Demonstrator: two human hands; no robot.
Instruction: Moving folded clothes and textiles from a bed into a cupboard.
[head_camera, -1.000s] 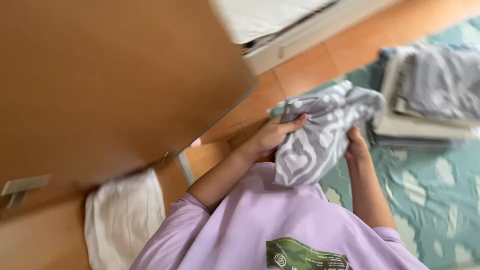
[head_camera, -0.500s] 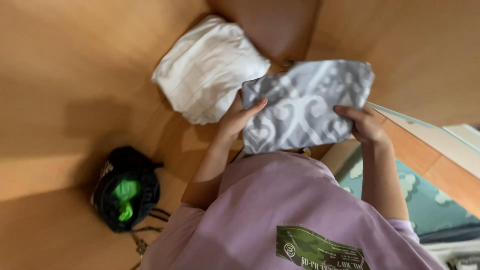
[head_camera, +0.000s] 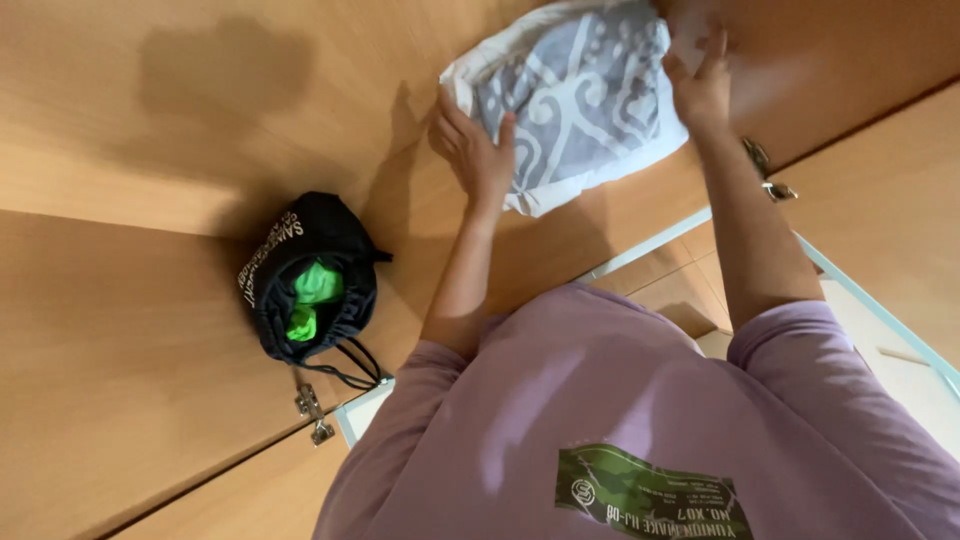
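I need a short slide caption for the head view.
Both hands, left hand and right hand, press a grey patterned cloth onto white folded fabric.

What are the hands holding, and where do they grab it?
A folded grey patterned cloth: left hand at its left edge, right hand at its right edge.
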